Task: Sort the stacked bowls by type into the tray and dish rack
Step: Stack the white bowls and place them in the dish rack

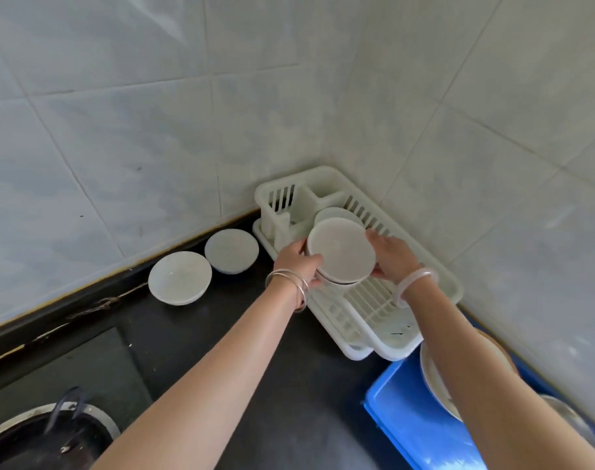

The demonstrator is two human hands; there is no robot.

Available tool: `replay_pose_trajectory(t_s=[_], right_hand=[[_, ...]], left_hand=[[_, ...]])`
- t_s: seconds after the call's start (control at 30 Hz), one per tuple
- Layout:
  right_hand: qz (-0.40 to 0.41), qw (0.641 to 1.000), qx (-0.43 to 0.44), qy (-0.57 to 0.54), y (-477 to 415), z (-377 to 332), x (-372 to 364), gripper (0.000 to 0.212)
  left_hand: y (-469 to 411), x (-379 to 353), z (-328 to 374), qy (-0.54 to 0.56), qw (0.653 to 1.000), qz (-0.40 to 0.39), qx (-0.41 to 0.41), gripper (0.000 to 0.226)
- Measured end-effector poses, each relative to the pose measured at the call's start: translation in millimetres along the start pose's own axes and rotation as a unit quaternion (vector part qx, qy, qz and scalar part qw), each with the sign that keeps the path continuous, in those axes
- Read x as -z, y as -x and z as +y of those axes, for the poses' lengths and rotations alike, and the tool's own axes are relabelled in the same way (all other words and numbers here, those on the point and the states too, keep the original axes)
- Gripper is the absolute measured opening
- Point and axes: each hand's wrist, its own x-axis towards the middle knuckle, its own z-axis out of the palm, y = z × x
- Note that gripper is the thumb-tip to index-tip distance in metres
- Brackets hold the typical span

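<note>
2 hands (298, 262) (393, 257) hold stacked bowls (340, 254), mouths tilted toward camera.

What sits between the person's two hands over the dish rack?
In the head view, a small stack of white bowls sits between the left hand and right hand, gripped on opposite rims above the dish rack.

Two walls of large pale tiles (126, 106) meet in a corner (326, 137), their grey-white glaze faintly marbled, thin grout lines running between. Soft daylight washes over them, brightest on the right-hand wall (493, 96). Below runs a dark, nearly black bench (242, 361), its back edge sealed with a cracked, yellowed strip (96, 305). A cooker ring (48, 435) sits at the lower left.
</note>
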Motion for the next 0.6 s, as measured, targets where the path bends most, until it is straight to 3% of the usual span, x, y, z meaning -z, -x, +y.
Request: replay_pose_trajectory(t_s=[0.1,0.3,0.43,0.6], right_hand=[[0.014,0.999,-0.035,-0.012,-17.8,19.3,26.8,0.057],[0.031,0.993,-0.111,0.031,-47.6,57.6,55.5,0.054],[0.004,0.986,-0.11,0.122,-67.2,72.4,59.9,0.068],[-0.025,0.982,-0.098,0.162,-82.9,92.4,59.8,0.066]], left_hand=[[-15.6,-38.5,-3.3,-0.028,0.999,-0.036,0.028,0.037],[-47.5,-94.8,-27.2,-0.093,0.988,-0.076,0.1,0.045],[-66.8,-113.9,-46.1,-0.125,0.981,-0.069,0.129,0.044],[-82.3,-124.1,-58.5,-0.208,0.966,-0.072,0.136,0.043]])
